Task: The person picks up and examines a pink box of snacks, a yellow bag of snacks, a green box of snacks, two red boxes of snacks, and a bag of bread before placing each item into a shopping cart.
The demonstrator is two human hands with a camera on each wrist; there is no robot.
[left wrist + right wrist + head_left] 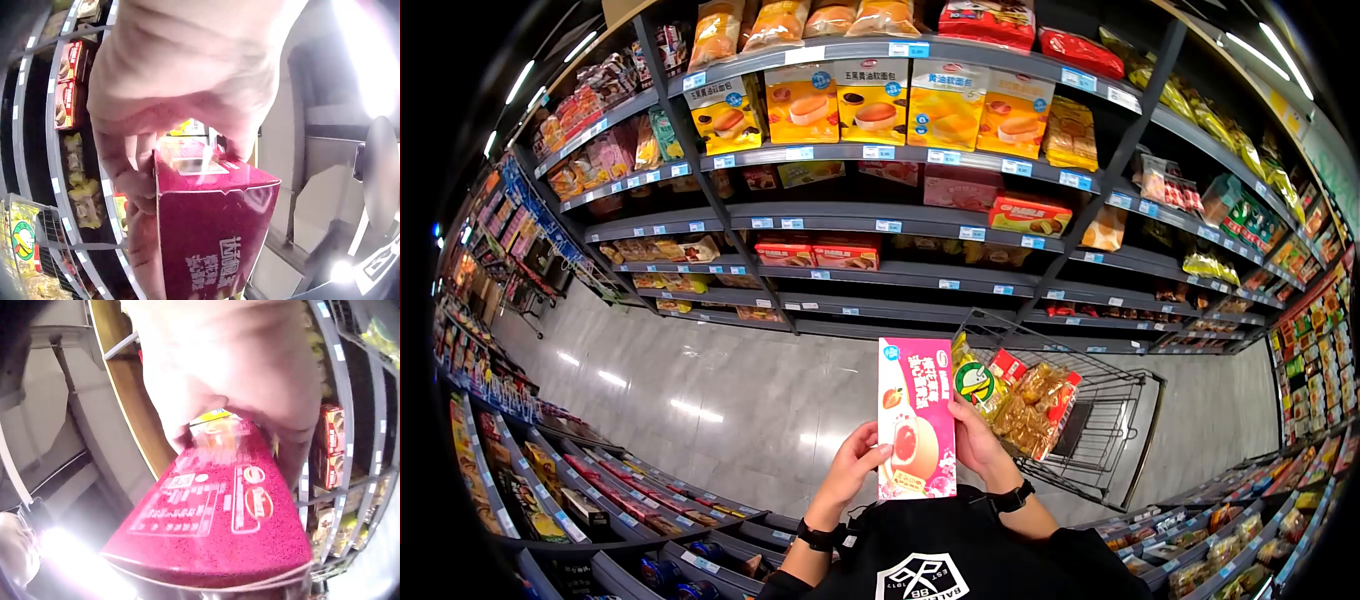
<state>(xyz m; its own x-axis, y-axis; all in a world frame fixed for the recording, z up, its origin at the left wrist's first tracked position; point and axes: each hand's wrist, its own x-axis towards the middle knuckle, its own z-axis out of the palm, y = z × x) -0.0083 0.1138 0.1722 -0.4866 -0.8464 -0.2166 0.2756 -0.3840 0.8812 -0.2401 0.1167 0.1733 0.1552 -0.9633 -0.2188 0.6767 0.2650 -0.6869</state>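
Note:
A pink and white snack box (917, 420) is held upright before the torso, its printed front facing the head camera. The left hand (861, 462) grips its lower left edge, thumb on the front; the right hand (983, 446) grips its right edge. In the left wrist view the left hand (187, 81) curls over the magenta box (212, 231), thumb on one side and fingers on the other. In the right wrist view the right hand (231, 375) pinches the box (206, 506) by its far end, with printed text on the near side.
A wire shopping cart (1100, 420) with several packaged snacks (1030, 400) stands to the right, close to the shelves. Shelving (880, 218) with bread bags and red boxes spans the front. More shelves of goods curve along both lower sides. Grey tiled floor (700, 370) lies between.

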